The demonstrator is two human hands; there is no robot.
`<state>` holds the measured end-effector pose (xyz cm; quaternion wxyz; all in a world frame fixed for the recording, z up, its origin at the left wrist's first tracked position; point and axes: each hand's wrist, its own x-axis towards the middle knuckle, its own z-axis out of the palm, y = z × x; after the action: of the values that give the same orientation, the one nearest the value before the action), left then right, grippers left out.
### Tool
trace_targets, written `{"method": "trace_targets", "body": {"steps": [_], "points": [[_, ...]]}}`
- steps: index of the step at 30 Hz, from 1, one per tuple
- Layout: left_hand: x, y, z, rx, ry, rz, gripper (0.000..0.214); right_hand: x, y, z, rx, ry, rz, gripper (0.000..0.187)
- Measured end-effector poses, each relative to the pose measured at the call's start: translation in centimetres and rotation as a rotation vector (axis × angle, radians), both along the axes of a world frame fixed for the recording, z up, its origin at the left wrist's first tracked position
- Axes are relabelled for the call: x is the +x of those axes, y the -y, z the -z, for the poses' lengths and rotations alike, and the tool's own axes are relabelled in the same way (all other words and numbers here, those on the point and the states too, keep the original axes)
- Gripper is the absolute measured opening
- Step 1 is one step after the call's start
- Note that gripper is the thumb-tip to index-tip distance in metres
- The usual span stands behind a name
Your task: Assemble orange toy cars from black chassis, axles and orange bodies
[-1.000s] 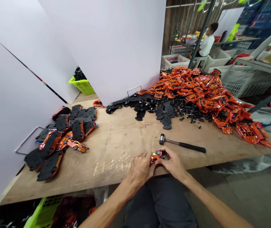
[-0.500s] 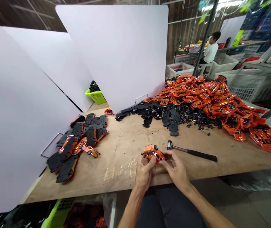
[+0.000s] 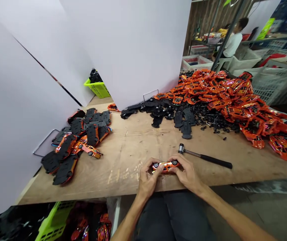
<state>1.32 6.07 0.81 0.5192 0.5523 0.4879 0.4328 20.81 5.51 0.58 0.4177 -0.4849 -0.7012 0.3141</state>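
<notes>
An orange toy car (image 3: 165, 165) is held between both my hands near the front edge of the wooden table (image 3: 133, 150). My left hand (image 3: 147, 179) grips its left end with the fingers curled. My right hand (image 3: 187, 172) grips its right end. The car lies sideways, wheels showing. A small black hammer (image 3: 205, 156) rests on the table just behind my right hand.
A heap of orange car bodies (image 3: 233, 100) and black chassis parts (image 3: 178, 117) fills the back right. A pile of assembled cars (image 3: 78, 140) lies left. White partition boards (image 3: 128, 43) stand behind. Green baskets (image 3: 55, 222) sit below the table. A person sits far back.
Both hands have lowered the toy car from a raised, tilted hold to lie level just above the table's front edge. The camera view has shifted.
</notes>
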Motion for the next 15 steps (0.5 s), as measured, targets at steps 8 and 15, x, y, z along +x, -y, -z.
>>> {"method": "trace_targets", "body": {"steps": [8,15], "points": [[-1.7,-0.9,-2.6,0.236,-0.38,0.28,0.029,0.7,-0.3,0.1,-0.233,-0.151,0.003,0.015],[1.1,-1.0,-4.7,0.454,-0.962,0.336,0.077,-0.7,-1.5,-3.8,-0.245,-0.19,0.084,0.021]]}}
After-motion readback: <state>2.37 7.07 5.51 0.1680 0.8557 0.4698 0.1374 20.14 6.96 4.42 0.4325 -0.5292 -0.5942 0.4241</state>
